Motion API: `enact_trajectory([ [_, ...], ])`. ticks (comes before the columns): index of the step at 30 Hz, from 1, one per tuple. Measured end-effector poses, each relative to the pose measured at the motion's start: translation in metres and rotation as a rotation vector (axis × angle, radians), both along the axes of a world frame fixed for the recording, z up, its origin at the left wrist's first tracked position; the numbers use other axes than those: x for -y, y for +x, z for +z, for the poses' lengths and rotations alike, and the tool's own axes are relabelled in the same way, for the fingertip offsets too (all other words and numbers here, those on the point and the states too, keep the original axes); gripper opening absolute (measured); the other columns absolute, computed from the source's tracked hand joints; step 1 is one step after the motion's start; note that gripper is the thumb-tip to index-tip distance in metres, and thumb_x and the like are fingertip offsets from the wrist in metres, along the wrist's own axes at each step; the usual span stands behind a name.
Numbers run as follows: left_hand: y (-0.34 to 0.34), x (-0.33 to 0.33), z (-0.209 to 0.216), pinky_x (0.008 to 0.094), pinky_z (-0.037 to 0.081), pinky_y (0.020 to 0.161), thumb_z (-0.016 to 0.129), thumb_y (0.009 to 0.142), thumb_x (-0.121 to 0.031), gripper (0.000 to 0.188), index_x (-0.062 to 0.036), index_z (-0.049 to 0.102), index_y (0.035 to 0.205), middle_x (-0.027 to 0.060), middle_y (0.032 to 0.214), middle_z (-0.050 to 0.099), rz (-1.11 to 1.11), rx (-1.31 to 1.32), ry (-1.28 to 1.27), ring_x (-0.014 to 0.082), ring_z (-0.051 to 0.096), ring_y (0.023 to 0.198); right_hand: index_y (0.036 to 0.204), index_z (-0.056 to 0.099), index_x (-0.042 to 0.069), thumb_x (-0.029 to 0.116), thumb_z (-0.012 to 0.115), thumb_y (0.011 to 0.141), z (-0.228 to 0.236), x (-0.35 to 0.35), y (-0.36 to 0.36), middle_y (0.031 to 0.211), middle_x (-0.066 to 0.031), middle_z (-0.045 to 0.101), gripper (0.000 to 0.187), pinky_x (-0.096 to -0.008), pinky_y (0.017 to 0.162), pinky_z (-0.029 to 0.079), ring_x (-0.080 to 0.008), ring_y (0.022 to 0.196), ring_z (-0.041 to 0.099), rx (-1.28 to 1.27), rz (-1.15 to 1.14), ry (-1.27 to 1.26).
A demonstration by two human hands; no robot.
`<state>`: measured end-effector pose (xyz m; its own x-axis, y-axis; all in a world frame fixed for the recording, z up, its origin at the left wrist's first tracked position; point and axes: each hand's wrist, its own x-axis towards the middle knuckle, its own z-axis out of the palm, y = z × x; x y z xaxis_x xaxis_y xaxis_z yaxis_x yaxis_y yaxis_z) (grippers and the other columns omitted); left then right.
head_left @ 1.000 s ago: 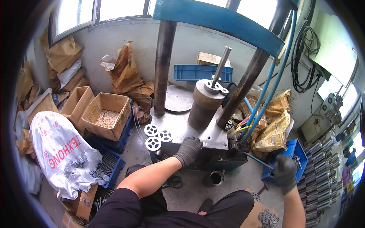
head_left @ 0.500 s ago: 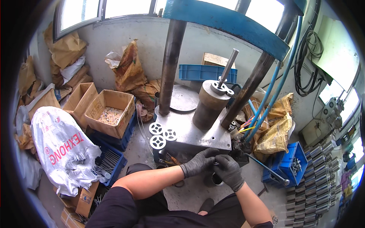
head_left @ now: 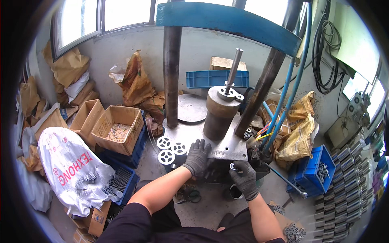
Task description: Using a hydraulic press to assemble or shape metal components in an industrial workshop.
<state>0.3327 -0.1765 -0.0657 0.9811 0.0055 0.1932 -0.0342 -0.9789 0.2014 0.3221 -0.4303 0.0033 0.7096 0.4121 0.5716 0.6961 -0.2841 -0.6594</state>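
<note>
My left hand [head_left: 197, 157], in a dark glove, lies with fingers stretched out on the front edge of the press's metal table [head_left: 193, 131]. Beside it, at the table's front left corner, are several white spoked discs [head_left: 166, 157]. My right hand [head_left: 245, 180], also gloved, is closed around a small round metal ring [head_left: 232, 166] just in front of the table edge. A thick steel cylinder [head_left: 221, 117] stands on the table, with a white spoked disc [head_left: 227, 94] and an upright metal rod [head_left: 235, 67] on its top.
Steel columns [head_left: 172, 77] carry a blue crossbeam [head_left: 227, 22]. Cardboard boxes [head_left: 117, 127] and a white sack [head_left: 73, 166] stand at left. A blue crate [head_left: 312, 172] and stacked metal tubes [head_left: 340, 198] sit at right. Scissors [head_left: 195, 196] and a metal cup [head_left: 235, 192] are below the table.
My hands, together at the table's front edge before, have come apart. The left has moved left and opened onto the table; the ring shows in my right hand. The view has shifted slightly.
</note>
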Motion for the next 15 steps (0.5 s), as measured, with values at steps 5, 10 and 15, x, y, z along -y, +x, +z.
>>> enact_trajectory([
  [5, 0.008, 0.013, -0.014, 0.0579, 0.021, 0.127, 0.058, 0.1, -0.051, 0.078, -0.0042, 0.039, 0.16, 0.032, 0.165, 0.032, -0.205, 0.099, 0.045, 0.0484, 0.028, 0.155, 0.108, 0.07, 0.005, 0.002, 0.08, 0.081, 0.011, 0.004, -0.005, 0.101, -0.0135, 0.07, 0.028, -0.0369, 0.075, 0.058, -0.0278, 0.087, 0.071, -0.002, 0.073, 0.003],
  [10, -0.017, 0.061, -0.037, 0.0561, 0.026, 0.126, 0.067, 0.093, -0.042, 0.071, -0.0096, 0.047, 0.153, 0.0219, 0.162, 0.04, -0.548, 0.224, 0.176, 0.0427, 0.035, 0.153, 0.108, 0.07, 0.005, 0.002, 0.08, 0.082, 0.009, 0.015, 0.003, 0.101, -0.0131, 0.07, 0.028, -0.0368, 0.076, 0.059, -0.0275, 0.087, 0.072, 0.061, 0.067, 0.023],
  [15, -0.041, 0.072, -0.016, 0.0483, 0.039, 0.117, 0.067, 0.093, -0.024, 0.033, -0.015, 0.07, 0.124, 0.0083, 0.113, 0.072, -0.849, -0.034, 0.077, 0.0216, 0.067, 0.118, 0.107, 0.071, 0.004, 0.0, 0.079, 0.083, 0.014, 0.025, 0.007, 0.102, -0.0124, 0.07, 0.026, -0.0353, 0.078, 0.06, -0.0243, 0.089, 0.072, 0.076, 0.0, 0.037],
])
